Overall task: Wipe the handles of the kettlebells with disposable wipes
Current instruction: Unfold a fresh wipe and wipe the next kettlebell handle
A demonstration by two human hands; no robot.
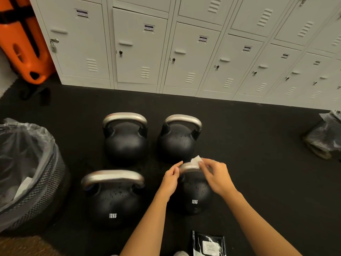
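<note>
Several black kettlebells with silver handles stand on the dark floor in two rows. The near right kettlebell [193,193] is marked 12KG. My left hand [170,179] grips the left end of its handle [186,167]. My right hand [215,175] pinches a small white wipe [196,160] against the top of that handle and covers its right end. The near left kettlebell [112,198], the far left one [125,139] and the far right one [178,139] stand untouched, with water drops on some bodies.
A mesh bin with a clear liner [27,174] stands at the left with crumpled white wipes inside. A black wipe packet [208,243] lies on the floor near my right forearm. White lockers [140,52] line the back. Another bagged bin [326,137] sits at the right edge.
</note>
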